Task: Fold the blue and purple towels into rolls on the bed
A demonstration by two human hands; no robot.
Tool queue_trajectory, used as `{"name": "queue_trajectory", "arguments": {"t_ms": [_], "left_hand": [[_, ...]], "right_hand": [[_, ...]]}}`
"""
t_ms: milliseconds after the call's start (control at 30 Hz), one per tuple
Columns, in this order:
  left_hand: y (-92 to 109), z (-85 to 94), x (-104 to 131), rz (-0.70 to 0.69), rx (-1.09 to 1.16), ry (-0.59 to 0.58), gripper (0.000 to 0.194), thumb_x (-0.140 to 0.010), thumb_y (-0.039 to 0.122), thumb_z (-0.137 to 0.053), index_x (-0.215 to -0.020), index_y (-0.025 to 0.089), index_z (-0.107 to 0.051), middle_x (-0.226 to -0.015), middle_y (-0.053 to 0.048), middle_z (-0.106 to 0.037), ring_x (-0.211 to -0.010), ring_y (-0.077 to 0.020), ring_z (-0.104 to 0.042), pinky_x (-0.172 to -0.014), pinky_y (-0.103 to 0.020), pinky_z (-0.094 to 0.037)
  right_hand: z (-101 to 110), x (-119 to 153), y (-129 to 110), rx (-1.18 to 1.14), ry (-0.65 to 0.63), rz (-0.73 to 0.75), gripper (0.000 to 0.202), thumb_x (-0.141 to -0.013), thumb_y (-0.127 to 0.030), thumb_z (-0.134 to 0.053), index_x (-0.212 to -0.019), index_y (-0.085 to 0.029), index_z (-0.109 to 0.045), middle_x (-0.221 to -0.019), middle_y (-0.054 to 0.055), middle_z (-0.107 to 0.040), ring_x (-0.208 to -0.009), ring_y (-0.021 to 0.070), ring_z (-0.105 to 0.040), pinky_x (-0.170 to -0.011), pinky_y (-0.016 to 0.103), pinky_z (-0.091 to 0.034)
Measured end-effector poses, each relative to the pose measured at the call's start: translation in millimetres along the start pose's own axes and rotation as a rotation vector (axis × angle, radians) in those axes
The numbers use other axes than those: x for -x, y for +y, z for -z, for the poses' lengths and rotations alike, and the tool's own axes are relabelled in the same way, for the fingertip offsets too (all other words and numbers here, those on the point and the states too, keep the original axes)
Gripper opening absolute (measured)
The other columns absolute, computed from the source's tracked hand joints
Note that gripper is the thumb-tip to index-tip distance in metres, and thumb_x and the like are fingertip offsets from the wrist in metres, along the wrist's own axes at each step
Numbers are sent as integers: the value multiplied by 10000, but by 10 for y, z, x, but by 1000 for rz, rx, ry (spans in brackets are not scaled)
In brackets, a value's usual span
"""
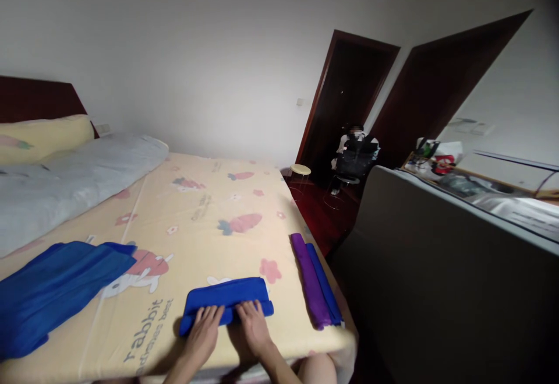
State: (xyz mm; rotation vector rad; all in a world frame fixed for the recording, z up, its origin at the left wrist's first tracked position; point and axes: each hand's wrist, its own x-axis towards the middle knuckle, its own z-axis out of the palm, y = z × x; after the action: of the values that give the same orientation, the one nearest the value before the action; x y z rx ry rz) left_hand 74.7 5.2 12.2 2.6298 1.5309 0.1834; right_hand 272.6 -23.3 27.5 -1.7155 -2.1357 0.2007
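Note:
A blue cloth [227, 292] lies on the bed near its front edge, its near side rolled into a thick fold. My left hand [206, 328] rests on the left part of that roll, fingers spread over it. On the right part of the roll lies my right hand [253, 323], its fingers also apart and flat on the fabric. To the right are a rolled purple cloth [309, 282] and, touching it, a rolled blue cloth [324, 285]. Another blue cloth [65, 291] is spread loosely at the left.
The bed [244, 197] has a patterned sheet, with a grey quilt [78, 180] and yellow pillow [52, 136] at the far left. A dark panel [410, 267] stands beyond its right edge. Further back are a stool [300, 169] and a seated person [356, 151].

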Motion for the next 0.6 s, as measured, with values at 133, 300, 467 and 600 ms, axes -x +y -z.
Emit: {"name": "queue_trajectory", "arguments": {"t_ms": [133,300,467,600], "left_hand": [[115,-97,-100,-55,49,27,537,-850,142,-370,-1340,249,-562,-1389,-56,-604,-1276,-226,-549,-1082,-414,-428],[-392,75,13,27,36,133,425,-944,380,-379,-1277,268,-620,-1331,-62,-650,-1231,-236,-580,-1044,-432,-438],[-470,-28,84,90,-91,246,455,-933,351,-393,-1339,246,-571,-1424,-106,-562,-1329,-296,-494,-1049,-541,-395],[-47,-339,-15,-20,-97,327,564,-867,92,-320,-1348,261,-561,-1395,-41,-597,-1293,-194,-536,-1061,-410,-419]], "right_hand": [[-56,-45,-85,-46,-75,68,423,-844,-245,-528,-1265,-250,-564,-1266,56,-654,-1172,219,-569,-1088,413,-350],[230,7,486,-7,-66,-94,583,-787,-215,-508,-1370,-203,-509,-1453,109,-509,-1349,303,-446,-1120,531,-303],[144,55,502,48,-39,-191,616,-820,-203,-471,-1434,-169,-441,-1532,136,-380,-1423,319,-339,-1142,564,-267],[-173,-10,-26,-3,-89,-34,562,-896,-275,-435,-1452,-201,-413,-1533,95,-394,-1429,267,-334,-1170,521,-254]]}}
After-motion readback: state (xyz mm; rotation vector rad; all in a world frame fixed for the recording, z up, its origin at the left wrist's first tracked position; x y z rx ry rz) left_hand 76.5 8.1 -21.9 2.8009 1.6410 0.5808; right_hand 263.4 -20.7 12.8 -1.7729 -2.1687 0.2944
